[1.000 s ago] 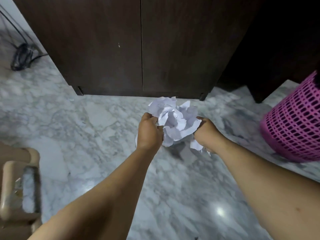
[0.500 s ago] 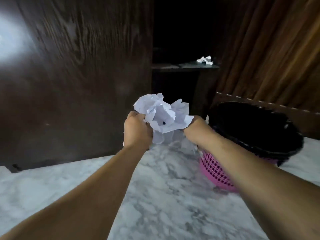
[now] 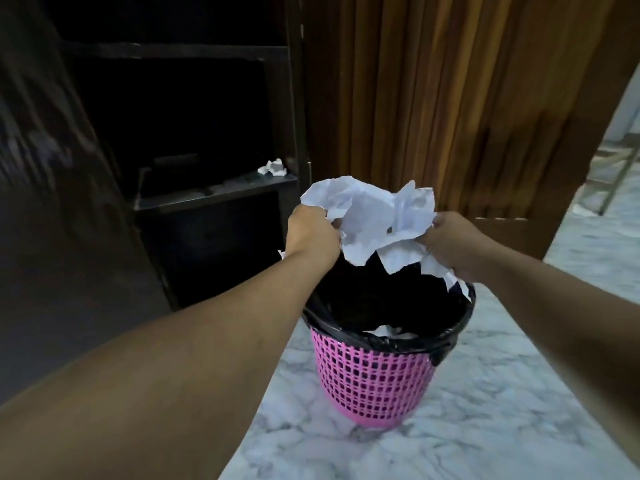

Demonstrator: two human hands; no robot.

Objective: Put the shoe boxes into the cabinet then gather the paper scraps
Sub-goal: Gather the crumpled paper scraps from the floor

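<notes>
1. I see a dim interior; daylight enters from the doorway (image 3: 620,140) at three o'clock.
2. The shelving (image 3: 194,140) at ten o'clock is lost in near-black shadow.
3. The crumpled paper (image 3: 374,220) and marble floor (image 3: 485,427) read brightest.
4. Motion blur smears the left edge; wide-angle distortion stretches both forearms.

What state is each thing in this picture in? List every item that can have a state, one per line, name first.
Paper bundle: crumpled, held above the bin.
Left hand: gripping the bundle's left side.
Right hand: gripping the bundle's right side.
Bin: upright on the floor, open, lined with a black bag.
Paper in bin: lying at the bottom.
Paper scrap on shelf: crumpled, not yet gathered.
</notes>
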